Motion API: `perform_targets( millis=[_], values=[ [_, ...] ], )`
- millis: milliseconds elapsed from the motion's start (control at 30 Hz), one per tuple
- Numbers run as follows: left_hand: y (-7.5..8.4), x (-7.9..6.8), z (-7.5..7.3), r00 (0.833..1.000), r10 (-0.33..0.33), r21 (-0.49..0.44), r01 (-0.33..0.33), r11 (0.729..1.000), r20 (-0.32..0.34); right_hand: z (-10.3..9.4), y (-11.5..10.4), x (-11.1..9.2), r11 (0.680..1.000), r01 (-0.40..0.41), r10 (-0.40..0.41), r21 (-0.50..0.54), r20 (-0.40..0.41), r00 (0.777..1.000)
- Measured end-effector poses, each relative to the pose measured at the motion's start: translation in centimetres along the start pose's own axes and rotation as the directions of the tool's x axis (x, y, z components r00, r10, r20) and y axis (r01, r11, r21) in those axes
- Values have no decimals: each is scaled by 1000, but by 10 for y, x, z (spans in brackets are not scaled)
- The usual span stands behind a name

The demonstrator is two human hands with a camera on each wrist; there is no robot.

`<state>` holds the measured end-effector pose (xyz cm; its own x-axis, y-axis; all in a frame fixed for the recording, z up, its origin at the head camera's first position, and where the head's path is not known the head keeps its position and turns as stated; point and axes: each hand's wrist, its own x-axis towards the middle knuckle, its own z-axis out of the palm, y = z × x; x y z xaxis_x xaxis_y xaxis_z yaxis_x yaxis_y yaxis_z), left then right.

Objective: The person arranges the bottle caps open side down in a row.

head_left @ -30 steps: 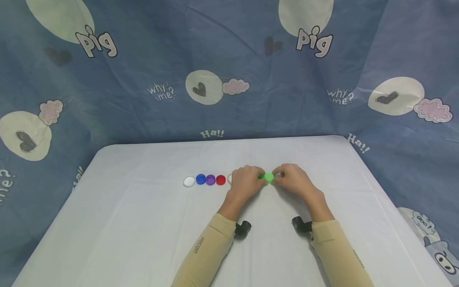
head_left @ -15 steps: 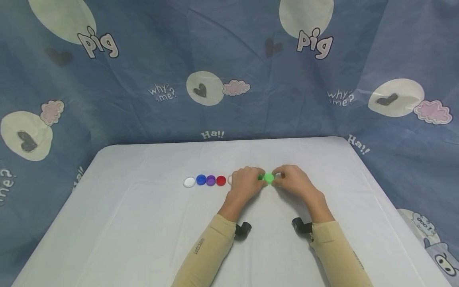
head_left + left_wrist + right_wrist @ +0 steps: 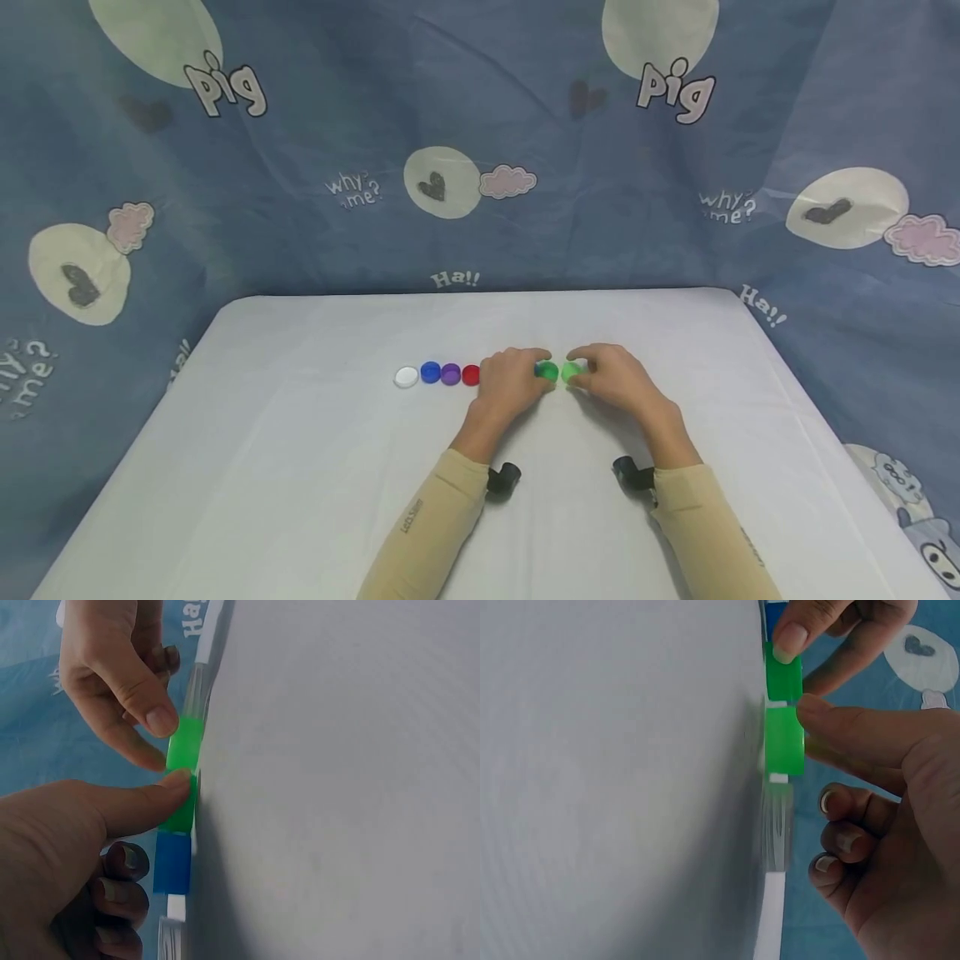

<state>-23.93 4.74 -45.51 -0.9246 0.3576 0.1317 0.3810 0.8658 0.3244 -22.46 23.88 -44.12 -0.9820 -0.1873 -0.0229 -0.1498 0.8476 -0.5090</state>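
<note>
Small round bottle caps lie in a row on the white-covered table. The left hand (image 3: 513, 373) has its thumb and index finger around a dark green bottle cap (image 3: 549, 372); its thumb overlaps the cap's near side in the left wrist view, with the other fingers curled. Just right of it, my right hand (image 3: 618, 377) holds thumb and index finger on either side of a light green bottle cap (image 3: 784, 742), the thumb tip at its upper corner. A narrow gap separates the two green caps. Beside the dark green one sits a blue cap (image 3: 172, 862).
Left of the hands are a white cap (image 3: 406, 377), another blue cap (image 3: 431, 372), a purple cap (image 3: 450, 374) and a red cap (image 3: 470, 375). A clear cap (image 3: 778, 825) appears past the light green one. Behind the table (image 3: 300, 500) hangs a printed blue cloth (image 3: 480, 242).
A narrow gap has appeared between the green caps, as my left hand shifted left with the dark green one. Thumb and index finger of both hands are spread wider. The head view has turned slightly.
</note>
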Motion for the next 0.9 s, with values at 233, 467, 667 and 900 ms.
perform_targets(
  millis=[233,467,667,900],
  values=[
    [-8,-2,-1,1000,7,2,-7,1000,-24,5,-9,3,999,31,-31,15,4,1000],
    [-9,-1,3,999,25,-17,-26,1000,-33,9,-13,7,999,37,-37,-10,23,999],
    [-8,-1,2,999,25,-20,-25,999,-30,9,-13,8,999,43,-43,-8,16,999],
    [-7,-3,-3,998,35,-19,-36,999,-49,7,-14,7,999,47,-47,-2,-8,999]
  ],
)
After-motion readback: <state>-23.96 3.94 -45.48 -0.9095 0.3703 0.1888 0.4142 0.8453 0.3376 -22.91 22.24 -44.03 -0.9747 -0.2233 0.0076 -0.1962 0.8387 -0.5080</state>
